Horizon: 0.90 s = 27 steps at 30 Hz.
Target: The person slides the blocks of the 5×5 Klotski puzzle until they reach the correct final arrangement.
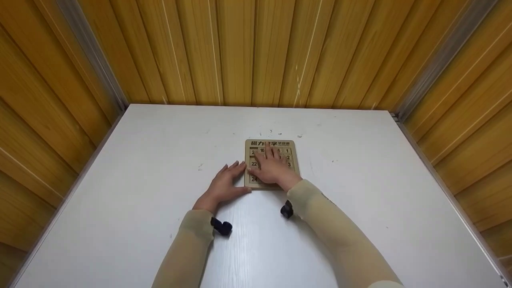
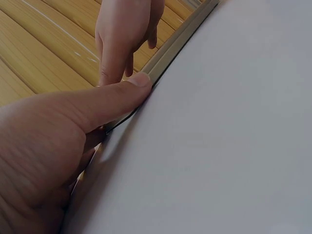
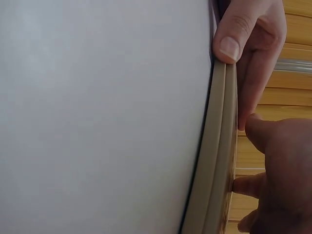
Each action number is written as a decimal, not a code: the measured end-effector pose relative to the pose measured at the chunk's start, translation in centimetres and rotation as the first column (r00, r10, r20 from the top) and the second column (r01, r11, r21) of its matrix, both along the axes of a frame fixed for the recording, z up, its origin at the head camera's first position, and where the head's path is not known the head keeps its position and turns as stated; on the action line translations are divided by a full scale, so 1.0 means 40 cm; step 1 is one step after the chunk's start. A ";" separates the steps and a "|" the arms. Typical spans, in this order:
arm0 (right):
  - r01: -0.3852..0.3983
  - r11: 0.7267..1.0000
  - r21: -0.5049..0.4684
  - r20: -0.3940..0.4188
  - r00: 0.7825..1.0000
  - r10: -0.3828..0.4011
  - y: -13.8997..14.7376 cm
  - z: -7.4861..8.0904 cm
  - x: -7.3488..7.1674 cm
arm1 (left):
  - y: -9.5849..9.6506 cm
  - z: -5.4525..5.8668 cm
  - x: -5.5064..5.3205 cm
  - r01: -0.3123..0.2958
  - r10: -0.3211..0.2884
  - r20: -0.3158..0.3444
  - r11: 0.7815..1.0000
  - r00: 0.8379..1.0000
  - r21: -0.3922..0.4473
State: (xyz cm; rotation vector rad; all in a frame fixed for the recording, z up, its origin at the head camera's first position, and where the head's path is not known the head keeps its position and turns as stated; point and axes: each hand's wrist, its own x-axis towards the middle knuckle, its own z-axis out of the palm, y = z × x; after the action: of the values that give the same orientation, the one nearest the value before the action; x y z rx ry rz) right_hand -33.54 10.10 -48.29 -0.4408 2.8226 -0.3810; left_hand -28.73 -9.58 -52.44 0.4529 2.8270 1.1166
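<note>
A tan number slide puzzle [image 1: 291, 145] lies flat on the white table, with dark printed characters along its top and numbered square tiles [image 1: 254, 164] in its frame. My left hand [image 1: 225, 187] holds its near left corner, thumb on the near edge and fingers along the left side. Over the tiles, my right hand [image 1: 273, 168] spreads fairly straight fingers; fingertips touch the tile face and cover much of the middle. In the right wrist view, the puzzle's layered edge [image 3: 214, 141] shows between the left thumb and the right fingers. Numbers 22 and 24 show at the left.
The white table [image 1: 140, 160] extends around the puzzle on all sides, with small dark marks [image 1: 280, 133] beyond it. Yellow wood-look panels [image 1: 236, 52] stand behind and at both sides, joined by grey metal posts [image 1: 94, 52]. A black wrist device [image 1: 222, 227] sits at the left cuff.
</note>
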 end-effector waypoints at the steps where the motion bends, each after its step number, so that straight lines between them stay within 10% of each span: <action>1: -0.003 1.000 -0.002 -0.004 1.000 0.003 0.000 -0.001 0.004 | 0.000 0.000 0.000 0.000 0.000 -0.001 1.000 1.000 -0.003; 27: 0.106 0.993 -0.058 -0.003 0.994 -0.106 0.027 0.003 -0.004 | 0.000 0.001 -0.003 0.008 -0.008 -0.007 1.000 1.000 -0.003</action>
State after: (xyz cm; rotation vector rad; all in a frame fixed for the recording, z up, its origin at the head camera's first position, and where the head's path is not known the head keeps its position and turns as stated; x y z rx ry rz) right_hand -33.69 11.19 -48.16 -0.3050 2.8547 -0.4840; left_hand -28.86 -9.60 -52.39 0.4678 2.8298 1.1117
